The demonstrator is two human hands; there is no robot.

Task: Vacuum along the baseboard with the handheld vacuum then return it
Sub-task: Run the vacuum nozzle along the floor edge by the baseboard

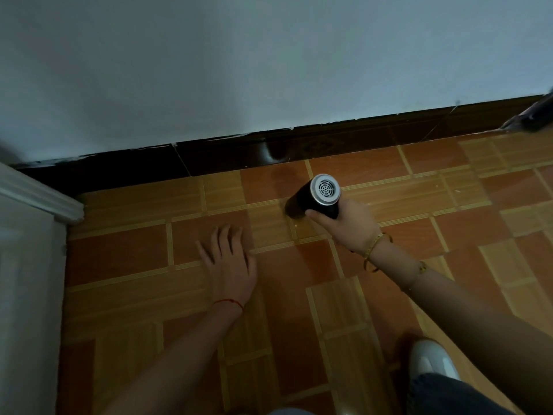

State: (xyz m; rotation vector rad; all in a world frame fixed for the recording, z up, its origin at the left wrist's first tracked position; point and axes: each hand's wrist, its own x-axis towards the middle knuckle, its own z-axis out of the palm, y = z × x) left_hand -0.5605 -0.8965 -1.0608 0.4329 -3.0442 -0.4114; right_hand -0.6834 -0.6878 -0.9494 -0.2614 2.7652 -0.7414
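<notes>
A white door frame [33,223] with a moulded edge stands at the left, meeting the dark baseboard [239,151] in the corner, and at the far right edge a dark, blurred object [535,115] leans against the wall; what it is cannot be told. Low in the view a white shoe [431,360] sits on the floor beside a denim-clad leg [449,396]. The floor [119,256] is tiled in orange-brown and tan rectangles with pale grout lines, running up to the glossy brown-black baseboard, above which rises a plain pale wall [239,61]. The left hand [229,260] lies flat on the tiles, its fingers [221,238] straight and slightly spread, a red thread round the wrist. The right hand [348,223], wearing gold bracelets, grips the handheld vacuum [314,199], fingers curled round its body. The vacuum is a black cylinder with a silver cap and round vent grille facing the camera; its far end points down towards the floor, near the baseboard but apart from it.
</notes>
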